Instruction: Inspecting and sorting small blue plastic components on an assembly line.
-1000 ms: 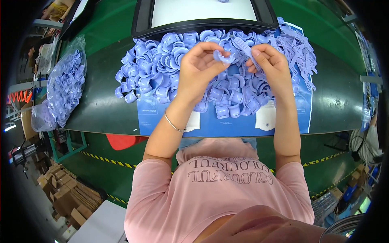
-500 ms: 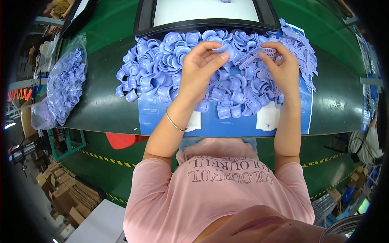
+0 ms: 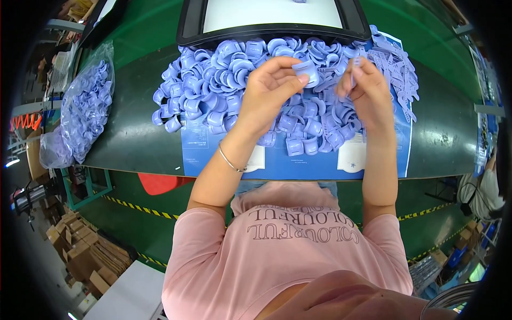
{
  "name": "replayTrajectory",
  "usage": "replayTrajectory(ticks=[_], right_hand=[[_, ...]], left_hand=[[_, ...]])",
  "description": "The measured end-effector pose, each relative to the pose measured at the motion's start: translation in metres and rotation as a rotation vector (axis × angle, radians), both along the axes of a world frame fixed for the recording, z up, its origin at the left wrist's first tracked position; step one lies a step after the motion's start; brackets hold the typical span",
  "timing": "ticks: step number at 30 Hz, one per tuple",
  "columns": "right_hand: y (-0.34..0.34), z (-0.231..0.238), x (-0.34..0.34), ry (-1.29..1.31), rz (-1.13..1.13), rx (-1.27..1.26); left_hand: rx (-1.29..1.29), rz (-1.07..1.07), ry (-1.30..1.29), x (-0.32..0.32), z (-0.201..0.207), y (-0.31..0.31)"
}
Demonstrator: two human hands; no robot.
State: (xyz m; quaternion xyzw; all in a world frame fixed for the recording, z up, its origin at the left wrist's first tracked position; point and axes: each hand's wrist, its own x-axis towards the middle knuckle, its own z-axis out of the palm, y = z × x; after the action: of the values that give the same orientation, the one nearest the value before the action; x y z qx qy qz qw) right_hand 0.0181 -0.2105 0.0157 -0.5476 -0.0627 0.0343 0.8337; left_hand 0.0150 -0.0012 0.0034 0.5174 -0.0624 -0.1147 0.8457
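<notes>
My left hand (image 3: 266, 96) pinches a curved lavender plastic piece (image 3: 307, 73) between thumb and fingertips, above the heap. To its right, my right hand (image 3: 370, 93) is closed on a narrow slotted lavender strap (image 3: 353, 73), held roughly upright and partly smeared by motion. The two held parts are apart. Beneath and around both hands lies a heap of similar curved pieces (image 3: 208, 85). Beyond my right hand spreads a pile of flat slotted straps (image 3: 400, 72).
A blue printed sheet (image 3: 309, 168) lies under the heaps on the dark table (image 3: 138, 138). Behind them stands a black-rimmed tray (image 3: 191, 33) with a white bottom. A clear bag (image 3: 88, 112) of lavender parts sits at the left. A red seat (image 3: 160, 182) shows below the table edge.
My right hand has turned, bringing the strap from roughly level to upright and away from the curved piece. My left hand has shifted slightly right and tilted its piece.
</notes>
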Motion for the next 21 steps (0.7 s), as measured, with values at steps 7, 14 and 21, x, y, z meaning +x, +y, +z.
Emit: replayTrajectory(ticks=[7, 14, 21], right_hand=[[0.027, 0.006, -0.015, 0.152, 0.267, -0.269], [0.025, 0.004, -0.014, 0.121, 0.227, -0.293], [0.023, 0.006, -0.013, 0.14, 0.268, -0.304]], left_hand=[[0.187, 0.025, -0.185, -0.003, -0.002, -0.004], [0.346, 0.011, -0.299, -0.005, -0.001, -0.007], [0.334, 0.041, -0.331, -0.004, -0.004, -0.009]])
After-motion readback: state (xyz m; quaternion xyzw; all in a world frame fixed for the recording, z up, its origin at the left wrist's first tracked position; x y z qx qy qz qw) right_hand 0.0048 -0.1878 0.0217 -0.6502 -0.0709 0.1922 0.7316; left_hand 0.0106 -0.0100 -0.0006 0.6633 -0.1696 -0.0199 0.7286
